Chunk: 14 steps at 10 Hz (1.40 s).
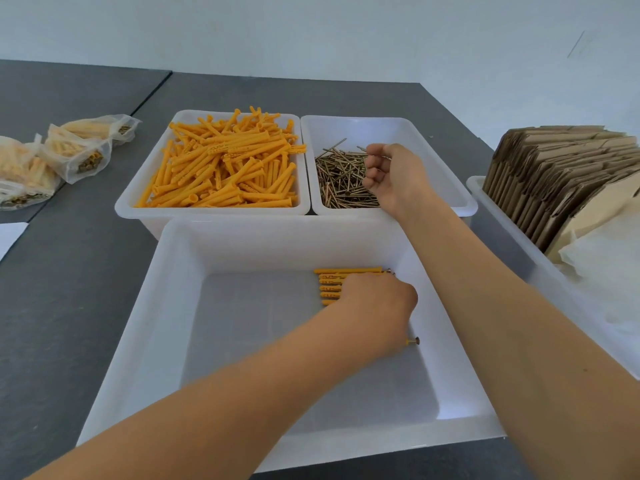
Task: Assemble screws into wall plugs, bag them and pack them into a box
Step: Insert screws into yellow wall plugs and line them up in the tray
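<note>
Setting: dark grey table (69, 289) against a pale wall, seen from a head-worn camera looking down past two bare forearms.

Plug tub: white tub (138, 188) at the back left, heaped with loose orange wall plugs (225, 164).

Screw tub: white tub (415, 126) just beside it on the right, holding a tangled pile of brass-coloured screws (343, 178) on its left side.

Front tray: large white tray (173, 306) nearest the person, with a neat row of assembled plugs (346, 270), screw heads pointing right, by its far right wall.

Left hand: left hand (377, 306) rests curled over that row, gripping a plug whose screw head pokes out below the palm.

Right hand: right hand (388, 174) hovers over the screws, fingers curled, pinching what looks like one screw.

Handling, as a judgement: plugs look light, stiff and slightly ribbed, easy to grip mid-shaft; screws are thin, hard and sharp-tipped, best pinched near the head.

Finished bags: clear bags of plugs (69, 150) lie at the far left of the table.

Boxes: flattened cardboard boxes (554, 174) stand upright in a white bin (502, 230) on the right.
</note>
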### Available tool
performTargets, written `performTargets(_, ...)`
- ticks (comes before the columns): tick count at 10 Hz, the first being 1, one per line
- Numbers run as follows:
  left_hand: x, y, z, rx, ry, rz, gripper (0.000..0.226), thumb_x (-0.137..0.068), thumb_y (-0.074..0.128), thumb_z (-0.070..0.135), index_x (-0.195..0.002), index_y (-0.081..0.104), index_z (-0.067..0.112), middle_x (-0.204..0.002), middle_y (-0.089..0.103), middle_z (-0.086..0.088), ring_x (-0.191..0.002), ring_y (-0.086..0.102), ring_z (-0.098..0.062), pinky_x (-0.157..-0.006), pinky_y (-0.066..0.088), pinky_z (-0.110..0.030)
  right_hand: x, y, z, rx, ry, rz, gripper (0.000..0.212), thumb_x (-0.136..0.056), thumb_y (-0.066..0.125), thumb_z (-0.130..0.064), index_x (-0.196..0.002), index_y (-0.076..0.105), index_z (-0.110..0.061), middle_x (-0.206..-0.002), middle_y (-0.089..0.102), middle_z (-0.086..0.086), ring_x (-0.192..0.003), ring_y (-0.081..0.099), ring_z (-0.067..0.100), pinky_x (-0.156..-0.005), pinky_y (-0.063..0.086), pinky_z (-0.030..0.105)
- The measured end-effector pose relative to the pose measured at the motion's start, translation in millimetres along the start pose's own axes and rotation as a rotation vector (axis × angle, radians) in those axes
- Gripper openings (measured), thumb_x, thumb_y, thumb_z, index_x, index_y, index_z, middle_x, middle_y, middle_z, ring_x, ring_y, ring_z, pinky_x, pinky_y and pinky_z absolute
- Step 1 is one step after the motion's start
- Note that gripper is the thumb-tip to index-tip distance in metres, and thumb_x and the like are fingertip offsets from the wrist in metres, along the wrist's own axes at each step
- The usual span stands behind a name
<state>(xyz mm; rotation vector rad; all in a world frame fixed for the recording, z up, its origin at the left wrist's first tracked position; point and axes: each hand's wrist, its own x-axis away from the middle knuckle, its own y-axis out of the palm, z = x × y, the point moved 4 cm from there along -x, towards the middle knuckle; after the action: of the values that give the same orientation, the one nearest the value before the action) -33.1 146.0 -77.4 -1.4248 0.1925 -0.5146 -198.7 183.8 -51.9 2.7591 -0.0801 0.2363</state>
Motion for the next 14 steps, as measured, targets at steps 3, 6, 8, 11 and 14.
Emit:
performTargets(3, 0, -8, -16, -0.074, -0.053, 0.059, 0.016, -0.088, 0.061, 0.015, -0.083, 0.048, 0.023, -0.069, 0.034, 0.006, -0.073, 0.044, -0.019, -0.049, 0.018, -0.023, -2, 1, 1, 0.04, -0.011, -0.002, 0.028, -0.095, 0.036, -0.003, -0.084, 0.061, -0.005, -0.055, 0.055, 0.002, -0.044, 0.045, 0.012, -0.044, 0.04, 0.023)
performTargets(6, -3, -7, -18, -0.054, -0.084, 0.076, 0.015, -0.085, 0.063, 0.012, -0.084, 0.054, 0.024, -0.073, 0.04, 0.006, -0.074, 0.048, -0.02, -0.048, 0.019, -0.022, -1, 1, 1, 0.063, -0.022, -0.011, 0.027, -0.095, 0.036, -0.003, -0.084, 0.061, -0.005, -0.055, 0.055, 0.002, -0.043, 0.044, 0.011, -0.044, 0.039, 0.022)
performTargets(8, -6, -6, -19, -0.051, -0.097, 0.079, 0.015, -0.084, 0.064, 0.012, -0.081, 0.055, 0.024, -0.07, 0.04, 0.006, -0.07, 0.048, -0.018, -0.049, 0.021, -0.022, -1, 1, 0, 0.073, -0.022, -0.011, 0.028, -0.094, 0.036, -0.002, -0.083, 0.061, -0.006, -0.057, 0.054, 0.003, -0.044, 0.044, 0.011, -0.044, 0.039, 0.022)
performTargets(11, -6, -6, -20, -0.051, -0.116, 0.083, 0.015, -0.083, 0.066, 0.016, -0.082, 0.053, 0.024, -0.071, 0.04, 0.007, -0.072, 0.048, -0.019, -0.048, 0.023, -0.021, 0, 2, 0, 0.079, -0.024, -0.014, 0.028, -0.094, 0.035, -0.002, -0.083, 0.061, -0.006, -0.059, 0.054, 0.004, -0.046, 0.043, 0.012, -0.045, 0.039, 0.023)
performTargets(14, -8, -4, -20, -0.038, -0.127, 0.096, 0.018, -0.083, 0.066, 0.017, -0.079, 0.05, 0.024, -0.071, 0.039, 0.007, -0.074, 0.05, -0.019, -0.049, 0.024, -0.021, 1, 2, 0, 0.087, -0.02, -0.012, 0.028, -0.095, 0.035, -0.002, -0.085, 0.062, -0.005, -0.059, 0.054, 0.003, -0.046, 0.044, 0.012, -0.046, 0.039, 0.023)
